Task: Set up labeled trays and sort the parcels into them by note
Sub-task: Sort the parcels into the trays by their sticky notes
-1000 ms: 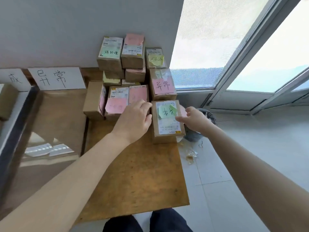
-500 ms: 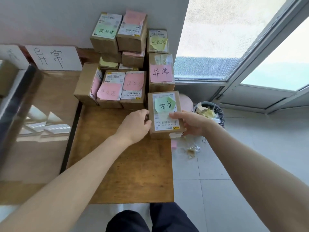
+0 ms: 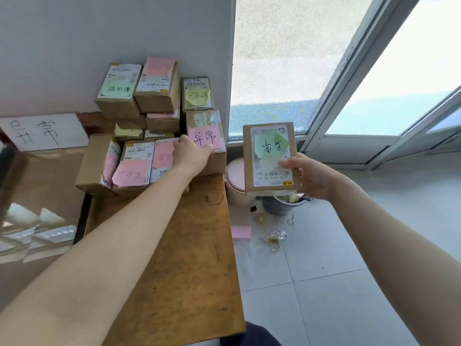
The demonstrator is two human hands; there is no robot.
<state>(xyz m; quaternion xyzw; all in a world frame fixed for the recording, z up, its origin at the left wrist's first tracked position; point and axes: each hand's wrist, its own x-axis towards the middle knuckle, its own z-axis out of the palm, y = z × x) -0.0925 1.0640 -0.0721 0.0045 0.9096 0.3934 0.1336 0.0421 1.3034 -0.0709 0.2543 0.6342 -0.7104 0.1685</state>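
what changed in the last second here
The right hand lifted the green-note parcel off the table, up and to the right, and now holds it alone. The left hand let go of it and reached forward to the pink-note parcel in the stack. The rest of the stack stayed put.

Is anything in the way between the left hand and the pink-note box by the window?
Nothing visible. The left hand touches the pink-note box at the stack's right end, fingers on its front. The right hand holds the green-note parcel off to the side.
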